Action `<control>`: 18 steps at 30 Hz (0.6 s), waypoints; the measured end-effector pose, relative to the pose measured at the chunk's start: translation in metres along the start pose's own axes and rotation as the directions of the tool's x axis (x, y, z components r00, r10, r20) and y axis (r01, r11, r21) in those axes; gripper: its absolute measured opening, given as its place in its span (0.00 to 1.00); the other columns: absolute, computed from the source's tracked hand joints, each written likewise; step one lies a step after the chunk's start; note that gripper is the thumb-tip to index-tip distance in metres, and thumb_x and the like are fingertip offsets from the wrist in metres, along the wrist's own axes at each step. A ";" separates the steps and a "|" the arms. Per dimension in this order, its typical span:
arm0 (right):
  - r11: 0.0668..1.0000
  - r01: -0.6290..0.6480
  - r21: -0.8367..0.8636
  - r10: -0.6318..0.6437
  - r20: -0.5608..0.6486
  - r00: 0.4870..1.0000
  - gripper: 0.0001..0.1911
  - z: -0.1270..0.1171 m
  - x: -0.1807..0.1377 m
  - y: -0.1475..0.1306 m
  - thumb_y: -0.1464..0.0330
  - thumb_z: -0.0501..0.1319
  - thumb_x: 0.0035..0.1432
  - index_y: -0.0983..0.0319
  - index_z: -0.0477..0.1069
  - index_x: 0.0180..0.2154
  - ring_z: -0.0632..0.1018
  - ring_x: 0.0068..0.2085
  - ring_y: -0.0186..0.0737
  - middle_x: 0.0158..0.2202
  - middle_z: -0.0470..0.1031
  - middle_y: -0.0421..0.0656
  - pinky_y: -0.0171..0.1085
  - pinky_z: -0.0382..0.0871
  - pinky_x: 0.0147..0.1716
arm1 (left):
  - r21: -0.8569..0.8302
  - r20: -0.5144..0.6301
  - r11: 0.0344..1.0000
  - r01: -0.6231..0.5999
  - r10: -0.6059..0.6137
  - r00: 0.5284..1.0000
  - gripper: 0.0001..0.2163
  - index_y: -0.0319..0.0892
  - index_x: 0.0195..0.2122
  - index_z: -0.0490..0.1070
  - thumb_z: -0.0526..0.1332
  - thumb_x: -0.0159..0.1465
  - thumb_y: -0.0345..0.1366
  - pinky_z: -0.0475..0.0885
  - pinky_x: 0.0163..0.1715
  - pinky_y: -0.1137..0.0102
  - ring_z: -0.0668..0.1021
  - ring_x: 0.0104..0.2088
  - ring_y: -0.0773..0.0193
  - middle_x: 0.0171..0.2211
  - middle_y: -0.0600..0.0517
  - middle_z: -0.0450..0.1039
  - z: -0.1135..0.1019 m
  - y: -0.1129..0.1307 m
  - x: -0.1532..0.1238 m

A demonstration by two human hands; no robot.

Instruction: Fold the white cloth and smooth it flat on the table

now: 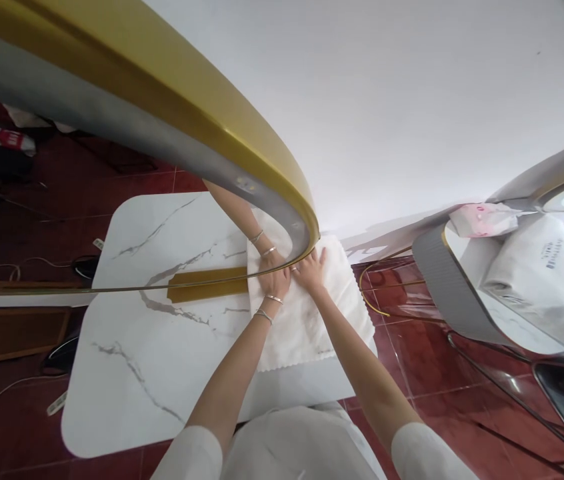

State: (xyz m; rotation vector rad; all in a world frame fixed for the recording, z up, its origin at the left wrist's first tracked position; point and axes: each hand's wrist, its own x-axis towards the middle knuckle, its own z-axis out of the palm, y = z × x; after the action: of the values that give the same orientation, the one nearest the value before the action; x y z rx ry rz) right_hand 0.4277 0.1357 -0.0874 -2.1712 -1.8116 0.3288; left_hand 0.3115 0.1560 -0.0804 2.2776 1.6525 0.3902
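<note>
Towel (307, 327), white and spread flat on the table (137, 373), lies under both my hands. My left hand (275, 280) is open, palm down on the towel's far part, with fingers stretched to the gold rim (242, 143) of the mirror (37, 220). Two thin bangles (268, 308) sit on that wrist. My right hand (311, 270) lies just beside it, touching it, and is also open and flat on the cloth, gripping nothing. Beyond my fingertips the mirror stands on the table, and in the glass a reflected arm meets my left hand. Left of my left hand a gold bar (207, 285) lies on the marble top, its end at the towel's edge. The towel's scalloped hem lies toward my body, near the table's edge. Well off to the right of my right hand stands a grey chair (442, 287) bearing a white bag (537, 280), over red floor tiles (412, 347).
</note>
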 end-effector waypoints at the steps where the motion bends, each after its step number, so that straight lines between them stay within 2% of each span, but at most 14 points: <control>1: 1.000 -0.009 -0.002 0.009 -0.018 1.000 0.25 -0.002 0.002 0.007 0.59 0.49 0.65 0.56 0.61 0.61 0.48 0.67 0.51 0.66 0.55 0.47 0.61 0.28 0.62 | -0.005 0.016 0.999 -0.046 0.046 0.999 0.21 0.34 0.56 0.67 0.43 0.69 0.36 0.57 0.59 0.48 0.64 0.61 0.45 0.56 0.36 0.68 0.002 0.004 0.002; 3: 1.000 -0.027 -0.006 0.027 -0.053 0.998 0.26 -0.006 0.005 0.020 0.59 0.49 0.65 0.57 0.60 0.62 0.50 0.67 0.51 0.65 0.56 0.47 0.60 0.29 0.63 | -0.035 0.064 0.981 -0.191 0.193 0.979 0.21 0.37 0.59 0.63 0.44 0.69 0.34 0.56 0.61 0.52 0.61 0.63 0.50 0.60 0.40 0.64 0.007 0.013 0.009; 6: 0.996 -0.084 -0.019 0.082 -0.082 0.993 0.26 -0.013 0.008 0.038 0.59 0.48 0.65 0.56 0.60 0.62 0.57 0.63 0.52 0.63 0.60 0.48 0.60 0.35 0.62 | -0.079 0.121 0.930 -0.360 0.367 0.922 0.23 0.36 0.63 0.56 0.45 0.67 0.32 0.54 0.63 0.55 0.56 0.66 0.53 0.65 0.42 0.56 0.014 0.026 0.023; 9: 0.989 -0.139 -0.055 0.135 -0.069 0.988 0.26 -0.022 0.006 0.051 0.57 0.46 0.66 0.55 0.57 0.63 0.60 0.61 0.52 0.62 0.61 0.49 0.58 0.43 0.61 | -0.069 0.144 0.918 -0.389 0.396 0.907 0.24 0.35 0.64 0.54 0.47 0.67 0.35 0.53 0.64 0.56 0.55 0.66 0.53 0.65 0.43 0.55 0.019 0.034 0.034; 11: 0.985 -0.149 -0.089 0.145 -0.054 0.988 0.27 -0.026 -0.003 0.058 0.57 0.44 0.67 0.54 0.54 0.65 0.59 0.62 0.51 0.65 0.57 0.47 0.56 0.46 0.61 | -0.045 0.147 0.923 -0.382 0.384 0.912 0.26 0.37 0.65 0.53 0.49 0.67 0.39 0.52 0.64 0.55 0.53 0.67 0.52 0.66 0.43 0.53 0.019 0.037 0.033; 14: 0.979 -0.159 -0.131 0.152 -0.066 0.986 0.28 -0.030 -0.035 0.063 0.56 0.42 0.68 0.53 0.49 0.66 0.51 0.66 0.52 0.69 0.47 0.45 0.55 0.48 0.61 | -0.003 0.141 0.940 -0.341 0.338 0.930 0.28 0.42 0.66 0.52 0.51 0.66 0.46 0.48 0.64 0.49 0.51 0.68 0.49 0.68 0.46 0.47 0.015 0.038 0.008; 18: 0.983 -0.120 -0.142 0.109 -0.081 0.991 0.30 -0.031 -0.116 0.061 0.54 0.43 0.67 0.54 0.49 0.67 0.42 0.69 0.52 0.70 0.42 0.43 0.52 0.47 0.62 | 0.048 0.138 0.952 -0.301 0.292 0.946 0.30 0.46 0.67 0.50 0.51 0.66 0.50 0.40 0.64 0.44 0.47 0.68 0.50 0.69 0.47 0.43 0.006 0.035 -0.064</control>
State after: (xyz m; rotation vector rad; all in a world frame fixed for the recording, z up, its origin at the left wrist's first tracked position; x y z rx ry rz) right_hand 0.4736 0.0088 -0.0823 -2.3601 -1.7254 0.1430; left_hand 0.3246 0.0845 -0.0746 2.5516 1.2805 0.2467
